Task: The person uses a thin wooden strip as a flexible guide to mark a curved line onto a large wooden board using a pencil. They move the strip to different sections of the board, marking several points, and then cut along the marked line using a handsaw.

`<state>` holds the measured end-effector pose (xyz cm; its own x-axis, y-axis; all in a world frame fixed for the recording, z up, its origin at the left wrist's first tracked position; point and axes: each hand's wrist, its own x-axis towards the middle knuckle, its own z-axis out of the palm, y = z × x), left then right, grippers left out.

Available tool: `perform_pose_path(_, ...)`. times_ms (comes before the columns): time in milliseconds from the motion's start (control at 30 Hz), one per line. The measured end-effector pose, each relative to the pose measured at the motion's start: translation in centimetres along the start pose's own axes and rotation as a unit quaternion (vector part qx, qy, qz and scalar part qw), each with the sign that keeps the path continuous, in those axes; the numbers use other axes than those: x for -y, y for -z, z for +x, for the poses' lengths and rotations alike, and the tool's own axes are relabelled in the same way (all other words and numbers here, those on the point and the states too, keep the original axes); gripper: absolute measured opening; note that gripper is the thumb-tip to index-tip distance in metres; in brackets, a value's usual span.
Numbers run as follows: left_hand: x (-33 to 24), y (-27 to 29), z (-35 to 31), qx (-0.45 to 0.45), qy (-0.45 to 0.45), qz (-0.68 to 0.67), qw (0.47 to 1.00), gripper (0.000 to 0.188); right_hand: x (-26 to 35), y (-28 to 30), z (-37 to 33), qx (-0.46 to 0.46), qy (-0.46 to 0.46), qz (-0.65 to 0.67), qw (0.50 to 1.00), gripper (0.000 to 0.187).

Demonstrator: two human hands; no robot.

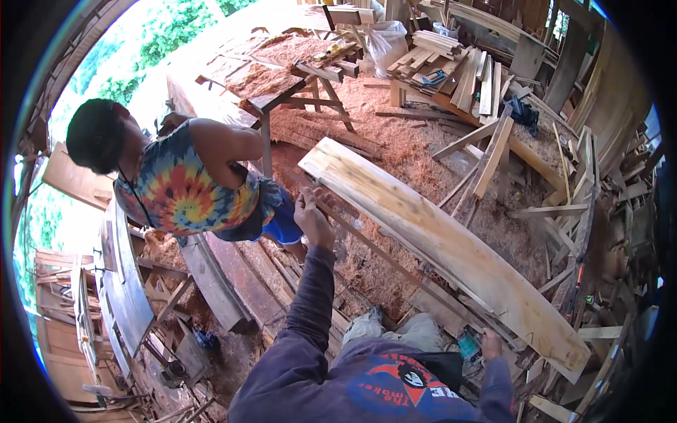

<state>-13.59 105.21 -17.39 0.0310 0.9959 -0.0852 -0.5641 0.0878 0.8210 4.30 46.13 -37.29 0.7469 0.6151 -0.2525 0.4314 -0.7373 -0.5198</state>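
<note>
Bending left of the long pale plank (451, 247), a person in a tie-dye top (187, 187) faces away; the left hand (312, 218) grips a thin wooden strip (381, 257) against the plank's near edge; the right hand (491, 345), below the plank's lower end, looks loosely curled, its grasp unclear; sawdust (395, 141) lies beyond.

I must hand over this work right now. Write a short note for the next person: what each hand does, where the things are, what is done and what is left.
Left hand: raised, fingers on the left edge of the long pale plank, near its far end; I cannot tell whether they close on it.
Right hand: low, at the plank's near end, beside a small teal object; grip not clear.
Plank: lies slanted over sawdust and scrap wood, a thin strip along its left side.
Another person bends down at the left, close by.
Done: plank is in hand at both ends.
Left: cannot tell; no cut or mark is visible.
</note>
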Motion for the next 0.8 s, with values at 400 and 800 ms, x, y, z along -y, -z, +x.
perform_pose_path(400,11.1,4.7,17.8,-0.027,-0.023,0.239,0.97,0.031,1.7,-4.9,4.2,0.018,0.12,-0.03,0.992,0.014)
perform_pose_path(800,30.9,14.0,27.4,-0.107,0.069,0.341,0.931,0.033,2.2,-3.6,11.0,-0.135,0.047,-0.103,0.984,0.023)
